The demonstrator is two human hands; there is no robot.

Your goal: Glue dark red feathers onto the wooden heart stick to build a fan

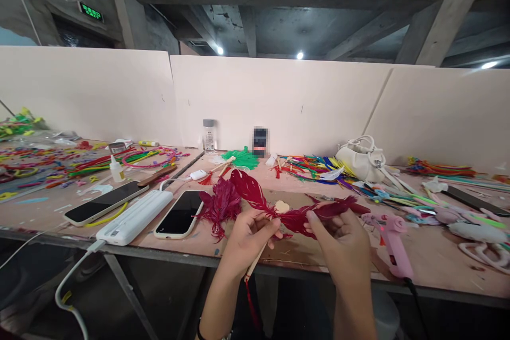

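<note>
My left hand (247, 238) is closed around a thin wooden fan stick (255, 261) with a red tassel hanging below the table edge. A dark red feather (250, 189) rises from the stick's pale head (282, 206). My right hand (343, 239) pinches another dark red feather (319, 213) and holds it against that head. A bunch of loose dark red feathers (220, 206) lies on the table just left of my left hand.
Two phones (104, 202) (180, 214) and a white power bank (134, 217) lie at the front left. A pink glue gun (392, 244) stands at the right. A green feather fan (241, 158), coloured feathers (314, 166), a white handbag (360, 159) and a glue bottle (116, 169) sit further back.
</note>
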